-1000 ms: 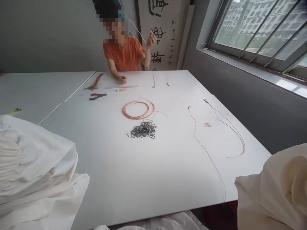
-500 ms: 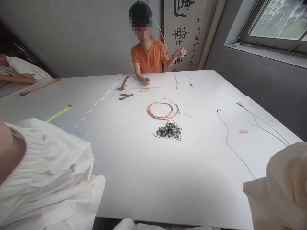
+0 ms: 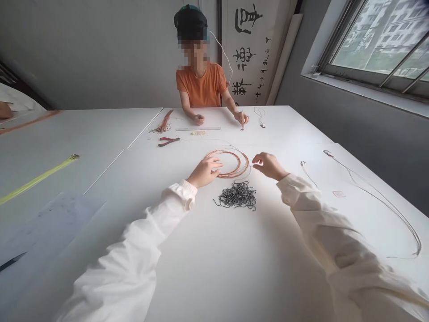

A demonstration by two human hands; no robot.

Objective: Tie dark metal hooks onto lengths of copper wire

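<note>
So, hands: L (image 3: 205,172) on coil (image 3: 240,172), R (image 3: 269,165) beside

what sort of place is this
Probably a small craft workroom for wirework: a coil of copper wire, a heap of dark metal hooks and red-handled pliers lie out on a long white worktable.

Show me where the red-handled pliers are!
In the head view, the red-handled pliers lie on the far left part of the white table, left of the copper wire coil, just below the reddish wire bundle and near the metal ruler's left end.
</note>
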